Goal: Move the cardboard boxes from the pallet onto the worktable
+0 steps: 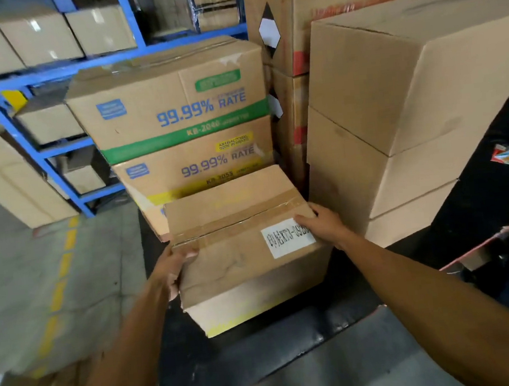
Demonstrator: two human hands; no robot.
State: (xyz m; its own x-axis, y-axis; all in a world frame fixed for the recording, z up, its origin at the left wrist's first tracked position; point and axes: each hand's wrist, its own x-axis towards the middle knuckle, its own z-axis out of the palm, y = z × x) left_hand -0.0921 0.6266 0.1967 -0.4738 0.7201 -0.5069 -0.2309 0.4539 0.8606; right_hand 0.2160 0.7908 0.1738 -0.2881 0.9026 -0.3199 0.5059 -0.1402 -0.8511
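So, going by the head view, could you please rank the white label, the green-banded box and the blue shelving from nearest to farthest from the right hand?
1. White label: on the held box's top, touching the right hand.
2. Green-banded box: up and to the left, topping the printed stack.
3. Blue shelving: far left, beyond that stack.

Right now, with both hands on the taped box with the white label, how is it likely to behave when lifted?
The taped box probably lifts as one stiff block, though its creased top may give under the left hand. Needing the right hand too hints at real weight. Its torn lower edge might tear further.
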